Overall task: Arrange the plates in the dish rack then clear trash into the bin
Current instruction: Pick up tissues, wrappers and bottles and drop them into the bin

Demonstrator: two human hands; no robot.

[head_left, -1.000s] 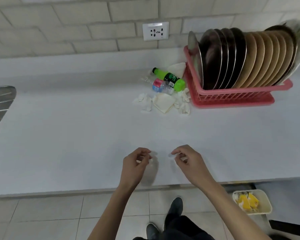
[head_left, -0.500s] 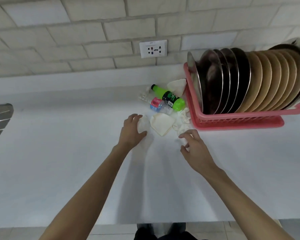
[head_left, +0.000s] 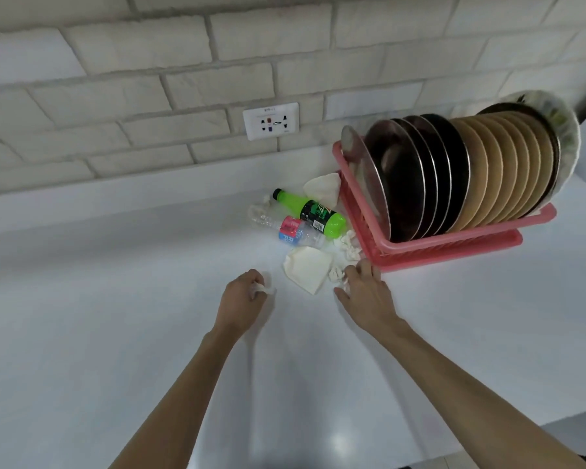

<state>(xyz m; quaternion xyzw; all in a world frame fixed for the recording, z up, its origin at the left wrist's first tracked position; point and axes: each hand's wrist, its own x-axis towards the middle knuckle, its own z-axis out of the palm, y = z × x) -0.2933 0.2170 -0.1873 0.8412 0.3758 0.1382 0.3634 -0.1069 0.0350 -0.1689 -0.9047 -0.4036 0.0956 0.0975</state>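
Observation:
A pink dish rack (head_left: pixel 454 247) on the white counter holds several steel and tan plates (head_left: pixel 471 177) standing on edge. Left of it lies a heap of trash: a green bottle (head_left: pixel 310 211), a crushed clear bottle (head_left: pixel 285 226), a flat paper napkin (head_left: pixel 307 270) and crumpled tissues (head_left: pixel 347 243). My left hand (head_left: pixel 241 301) grips a crumpled white tissue (head_left: pixel 263 289) just left of the napkin. My right hand (head_left: pixel 362 292) reaches onto the small tissue scraps by the rack's near corner, fingers curled over them.
A brick wall with a white power socket (head_left: pixel 270 120) runs behind the counter (head_left: pixel 115 316). Another paper napkin (head_left: pixel 323 189) leans against the rack's left end. The counter's front edge shows at the lower right.
Both hands moved from the counter's front edge to the trash heap. My left hand closed round a tissue and drew it slightly back; my right hand advanced to the scraps beside the rack.

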